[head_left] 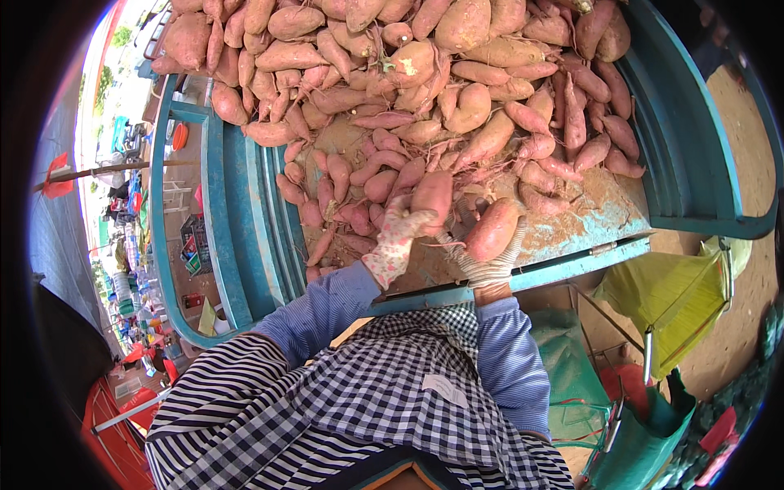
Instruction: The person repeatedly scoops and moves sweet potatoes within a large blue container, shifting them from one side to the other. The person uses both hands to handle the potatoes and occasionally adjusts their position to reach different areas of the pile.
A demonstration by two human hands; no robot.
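My left hand (398, 239), in a white glove with a pink flower print, grips a reddish sweet potato (432, 199) that it holds upright. Close beside it, my right hand (493, 264) wears a striped knit glove and cradles a plump sweet potato (492, 229) in its palm. Both hands are over the front edge of a blue truck bed (554, 266). Beyond them rises a large heap of sweet potatoes (422, 79). Smaller sweet potatoes (352, 190) lie loose to the left of my hands, and a thin root dangles between the two held ones.
Blue metal side walls bound the bed at left (236, 214) and right (680, 135). Soil-covered bed floor (588, 211) shows at right. Below on the right are a yellow-green bag (667, 306) on a metal frame and green woven sacks (637, 447). Market goods (131, 263) fill the far left.
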